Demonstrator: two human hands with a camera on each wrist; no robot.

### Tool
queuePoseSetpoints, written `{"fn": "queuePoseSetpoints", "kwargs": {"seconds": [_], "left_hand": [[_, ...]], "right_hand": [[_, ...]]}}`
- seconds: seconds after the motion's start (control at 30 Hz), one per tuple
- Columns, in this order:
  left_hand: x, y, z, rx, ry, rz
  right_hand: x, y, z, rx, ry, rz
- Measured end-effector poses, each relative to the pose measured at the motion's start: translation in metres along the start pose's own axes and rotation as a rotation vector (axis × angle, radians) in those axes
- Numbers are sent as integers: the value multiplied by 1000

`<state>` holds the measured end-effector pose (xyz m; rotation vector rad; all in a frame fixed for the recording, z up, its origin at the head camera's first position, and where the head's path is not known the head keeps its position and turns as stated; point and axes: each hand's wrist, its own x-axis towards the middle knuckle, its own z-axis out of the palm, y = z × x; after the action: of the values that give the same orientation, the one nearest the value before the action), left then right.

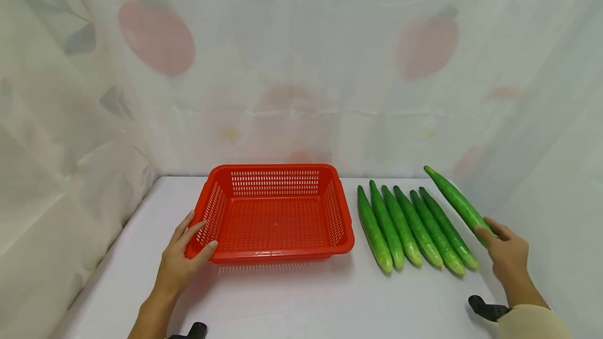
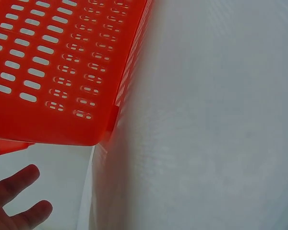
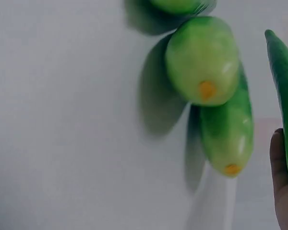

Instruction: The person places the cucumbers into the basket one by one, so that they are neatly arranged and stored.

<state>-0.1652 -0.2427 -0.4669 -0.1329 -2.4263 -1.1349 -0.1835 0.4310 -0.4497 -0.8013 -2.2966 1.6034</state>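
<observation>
A red plastic basket with slotted walls stands on the table, its inside bare. My left hand is at its front left corner, fingers spread along the left rim and thumb by the front edge. In the left wrist view, fingertips show beside the basket wall; whether they touch it I cannot tell. At the right, my right hand grips a cucumber by its near end, the far end tilted up. Several more cucumbers lie side by side between basket and right hand.
A white table carries everything. Pale curtains with fruit prints enclose the back and both sides. Black camera mounts sit at the wrists. In the right wrist view, blunt cucumber ends show close to the camera.
</observation>
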Motion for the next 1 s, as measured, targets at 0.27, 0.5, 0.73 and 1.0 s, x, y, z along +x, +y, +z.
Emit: {"fn": "queuePoseSetpoints", "kwargs": {"seconds": [0.27, 0.5, 0.73, 1.0], "left_hand": [[2, -1, 2, -10, 19, 16], [1, -2, 2, -10, 41, 32], [0, -1, 0, -20, 56, 36], [2, -4, 3, -30, 49, 38]], "right_hand": [[-12, -23, -2, -63, -101, -168], [-26, -53, 5, -109, -193, -363], [-40, -82, 20, -125, -276, -480], [-51, -106, 36, -112, -346, -605]]}}
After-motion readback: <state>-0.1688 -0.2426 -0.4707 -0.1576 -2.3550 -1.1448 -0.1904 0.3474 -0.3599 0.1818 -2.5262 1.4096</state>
